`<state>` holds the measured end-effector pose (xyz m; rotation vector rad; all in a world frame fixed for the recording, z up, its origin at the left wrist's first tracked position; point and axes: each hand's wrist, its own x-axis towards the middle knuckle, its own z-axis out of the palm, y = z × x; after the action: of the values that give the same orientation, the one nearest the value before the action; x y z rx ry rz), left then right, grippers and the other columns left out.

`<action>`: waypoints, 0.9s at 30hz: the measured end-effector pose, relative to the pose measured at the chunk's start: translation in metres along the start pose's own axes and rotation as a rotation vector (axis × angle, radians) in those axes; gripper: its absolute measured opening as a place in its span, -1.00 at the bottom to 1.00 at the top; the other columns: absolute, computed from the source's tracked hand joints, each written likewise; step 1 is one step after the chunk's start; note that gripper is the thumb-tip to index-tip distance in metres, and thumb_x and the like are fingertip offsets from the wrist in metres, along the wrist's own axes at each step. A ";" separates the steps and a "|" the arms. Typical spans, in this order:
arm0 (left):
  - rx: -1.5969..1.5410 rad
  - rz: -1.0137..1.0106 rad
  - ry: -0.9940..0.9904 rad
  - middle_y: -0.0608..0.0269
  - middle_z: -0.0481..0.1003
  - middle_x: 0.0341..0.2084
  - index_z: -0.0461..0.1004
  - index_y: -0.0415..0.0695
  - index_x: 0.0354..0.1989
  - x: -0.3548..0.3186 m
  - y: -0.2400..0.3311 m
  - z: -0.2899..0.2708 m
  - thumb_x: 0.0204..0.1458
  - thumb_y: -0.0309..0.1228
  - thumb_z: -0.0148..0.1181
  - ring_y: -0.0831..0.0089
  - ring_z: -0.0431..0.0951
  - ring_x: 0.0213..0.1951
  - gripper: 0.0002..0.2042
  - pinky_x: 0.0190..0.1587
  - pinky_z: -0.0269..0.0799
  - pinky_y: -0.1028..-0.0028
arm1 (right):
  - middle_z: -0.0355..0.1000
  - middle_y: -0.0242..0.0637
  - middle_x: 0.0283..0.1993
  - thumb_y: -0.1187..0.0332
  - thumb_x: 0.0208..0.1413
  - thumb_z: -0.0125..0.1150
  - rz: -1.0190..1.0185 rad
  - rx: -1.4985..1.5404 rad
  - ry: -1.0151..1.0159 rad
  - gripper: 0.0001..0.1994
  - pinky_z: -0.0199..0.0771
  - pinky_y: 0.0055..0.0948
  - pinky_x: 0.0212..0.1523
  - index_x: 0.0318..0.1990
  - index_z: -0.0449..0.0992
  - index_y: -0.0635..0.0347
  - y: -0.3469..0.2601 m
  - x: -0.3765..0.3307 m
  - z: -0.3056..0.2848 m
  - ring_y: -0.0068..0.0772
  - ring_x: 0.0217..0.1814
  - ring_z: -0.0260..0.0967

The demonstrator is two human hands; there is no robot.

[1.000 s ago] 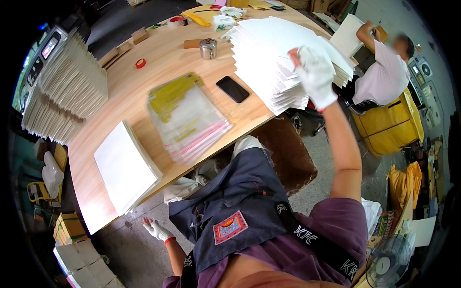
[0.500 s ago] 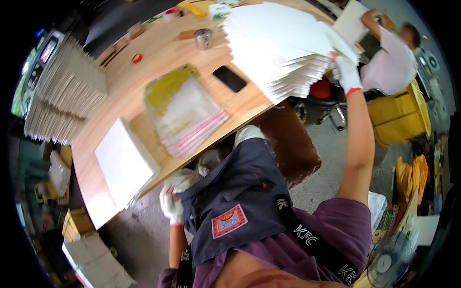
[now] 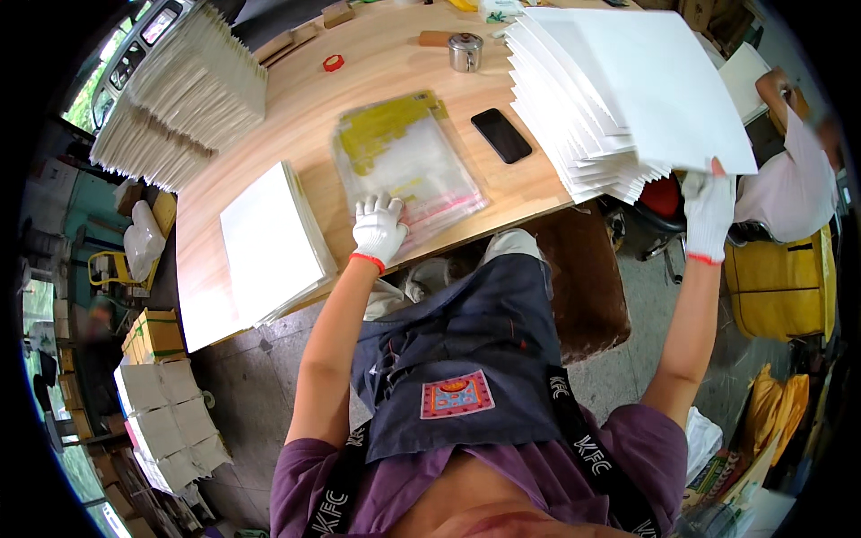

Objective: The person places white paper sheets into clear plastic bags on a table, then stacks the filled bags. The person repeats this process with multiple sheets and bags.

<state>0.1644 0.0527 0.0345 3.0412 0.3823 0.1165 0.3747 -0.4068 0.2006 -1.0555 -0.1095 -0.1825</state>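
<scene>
Pinning the clear plastic bags [image 3: 408,166] mid-frame, left hand [image 3: 378,229] fingers spread flat for steadiness; right hand [image 3: 708,211] fingers pinching white sheet stack [image 3: 619,90] upper right.

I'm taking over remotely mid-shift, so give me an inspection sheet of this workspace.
Surface: wooden table, crowded.
Job's things: clear bags pile; fanned white sheet stack.
Clutter: black phone, metal tin, red tape roll, flat white stack, envelope stacks.
Grippers: gloved left hand on bags; gloved right hand grips a sheet's corner.
Cables: nothing seen.
Surroundings: seated co-worker, white boxes.
</scene>
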 end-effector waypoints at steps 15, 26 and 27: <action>0.046 -0.092 -0.129 0.13 0.44 -0.16 0.43 0.01 -0.16 0.034 -0.018 0.006 -0.07 -0.32 0.11 0.12 0.49 -0.14 -0.74 -0.19 0.46 0.17 | 0.42 -0.36 -0.29 0.29 0.02 0.07 0.926 0.035 -0.378 -0.54 0.22 -0.68 -0.68 0.09 0.29 0.29 0.159 -0.188 -0.001 -0.65 -0.58 0.31; -0.100 -0.034 0.121 0.28 0.47 -0.24 0.49 0.07 -0.29 0.034 -0.030 0.012 -0.08 -0.43 0.06 0.17 0.50 -0.21 -0.82 -0.22 0.44 0.23 | 0.43 -0.28 -0.15 0.40 0.04 0.06 0.824 0.194 -0.099 -0.65 0.49 -0.51 -0.35 0.02 0.32 0.19 0.198 -0.193 -0.021 -0.41 -0.23 0.44; -0.139 -0.034 0.146 0.27 0.48 -0.24 0.49 0.06 -0.28 0.034 -0.031 0.008 -0.08 -0.45 0.04 0.16 0.50 -0.22 -0.81 -0.22 0.43 0.23 | 0.43 -0.27 -0.13 0.42 0.05 0.05 0.834 0.227 -0.062 -0.68 0.49 -0.45 -0.27 0.00 0.33 0.19 0.200 -0.193 -0.017 -0.36 -0.18 0.43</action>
<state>0.1902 0.0906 0.0264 2.8964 0.4166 0.3496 0.2258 -0.3071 -0.0125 -0.8064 0.2521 0.6043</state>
